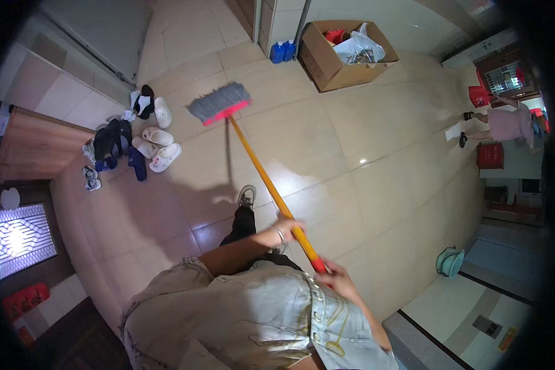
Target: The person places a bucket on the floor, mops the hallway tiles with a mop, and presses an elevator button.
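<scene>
A long-handled broom with a yellow pole (263, 173), red grip end and grey bristle head (219, 102) reaches across the tiled floor. The red edge of the head faces me. My left hand (289, 229), with a bracelet at the wrist, is closed around the middle-lower part of the pole. Further down, my right hand (336, 277) holds the red end of the pole close to my shirt front. Whether the head touches the floor I cannot tell. My shoe (247, 196) stands left of the pole.
Clogs (165, 157) and dark shoes (106, 141) lie beside a wooden cabinet at the left. A cardboard box (326, 74) holding bags stands near two blue bottles (283, 52). A green bucket (450, 262) is at the right; another person (508, 124) stands at the far right.
</scene>
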`<state>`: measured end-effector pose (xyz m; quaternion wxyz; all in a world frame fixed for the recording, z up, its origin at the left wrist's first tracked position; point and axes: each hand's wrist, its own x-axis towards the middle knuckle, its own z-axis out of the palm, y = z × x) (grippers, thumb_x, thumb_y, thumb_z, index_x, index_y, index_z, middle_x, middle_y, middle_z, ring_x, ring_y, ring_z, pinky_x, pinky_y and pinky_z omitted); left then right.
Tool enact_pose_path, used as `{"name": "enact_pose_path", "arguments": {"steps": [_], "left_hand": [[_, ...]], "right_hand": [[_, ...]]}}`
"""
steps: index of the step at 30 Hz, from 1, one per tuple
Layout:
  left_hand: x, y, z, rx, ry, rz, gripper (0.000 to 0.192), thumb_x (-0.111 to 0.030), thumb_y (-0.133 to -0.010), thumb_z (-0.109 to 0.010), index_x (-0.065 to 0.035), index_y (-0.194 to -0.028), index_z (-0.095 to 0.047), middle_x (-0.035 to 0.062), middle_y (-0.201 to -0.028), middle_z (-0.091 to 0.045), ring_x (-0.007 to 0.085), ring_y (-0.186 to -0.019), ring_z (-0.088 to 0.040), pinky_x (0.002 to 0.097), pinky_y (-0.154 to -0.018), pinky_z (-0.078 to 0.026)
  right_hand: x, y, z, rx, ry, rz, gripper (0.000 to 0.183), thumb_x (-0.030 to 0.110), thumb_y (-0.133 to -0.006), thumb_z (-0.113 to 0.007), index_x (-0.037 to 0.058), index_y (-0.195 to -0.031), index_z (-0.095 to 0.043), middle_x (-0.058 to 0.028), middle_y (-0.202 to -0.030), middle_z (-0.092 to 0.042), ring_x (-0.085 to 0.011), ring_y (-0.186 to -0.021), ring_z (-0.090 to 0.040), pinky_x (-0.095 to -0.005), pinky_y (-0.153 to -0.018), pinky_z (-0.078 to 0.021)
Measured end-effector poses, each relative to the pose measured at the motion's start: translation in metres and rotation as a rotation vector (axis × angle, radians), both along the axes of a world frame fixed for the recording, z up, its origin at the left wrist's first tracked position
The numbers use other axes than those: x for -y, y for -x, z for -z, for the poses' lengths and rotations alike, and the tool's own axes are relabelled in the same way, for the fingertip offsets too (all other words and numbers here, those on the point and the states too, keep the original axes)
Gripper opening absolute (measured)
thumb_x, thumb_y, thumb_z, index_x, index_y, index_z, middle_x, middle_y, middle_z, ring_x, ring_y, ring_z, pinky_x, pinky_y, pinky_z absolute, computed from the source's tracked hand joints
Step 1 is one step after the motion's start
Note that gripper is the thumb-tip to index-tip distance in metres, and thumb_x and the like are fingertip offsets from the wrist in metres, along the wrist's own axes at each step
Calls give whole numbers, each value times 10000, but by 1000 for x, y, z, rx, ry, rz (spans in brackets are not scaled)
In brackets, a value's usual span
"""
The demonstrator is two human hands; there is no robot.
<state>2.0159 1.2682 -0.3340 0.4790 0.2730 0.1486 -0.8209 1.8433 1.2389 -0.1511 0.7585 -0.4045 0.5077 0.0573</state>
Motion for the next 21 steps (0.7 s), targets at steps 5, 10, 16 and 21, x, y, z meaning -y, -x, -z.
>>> {"name": "enact_pose_path", "arguments": {"steps": [5,10,16,21], "left_hand": [[-19,84,-98,-153,-87,215,218,-54,-689,-534,-30,-872,-418,77,-790,-476,257,-767,-514,414,-661,-420],[6,70,-94,-111,-45,201,263,-17,-673,-534,-35,-888,-383,76,-823,-449,264,-766,-517,429,-656,-425],[117,-57,26,194,-71,-122,146,-49,-610,-553,-3,-715,-463,118,-635,-510,282,-582,-529,429,-551,-442],[209,-185,55,614,-163,-151,340,-78,-658,-538,-47,-878,-281,119,-706,-438,290,-573,-513,414,-518,-464]], "right_hand": [[-43,94,-59,-15,-290,519,475,31,-675,-546,-11,-1106,-350,-86,-1059,-423,-146,-943,-421,-256,-832,-313],[-19,83,-56,-85,-187,470,487,29,-664,-550,-12,-1106,-349,-94,-973,-469,-149,-848,-468,-253,-755,-364],[100,-68,8,9,-59,95,539,-31,-575,-522,28,-1091,-380,-14,-487,-406,-94,-296,-359,-210,-279,-292],[170,-203,124,348,-103,271,451,4,-639,-514,18,-1068,-374,-16,-515,-422,-82,-338,-378,-199,-291,-298]]}}
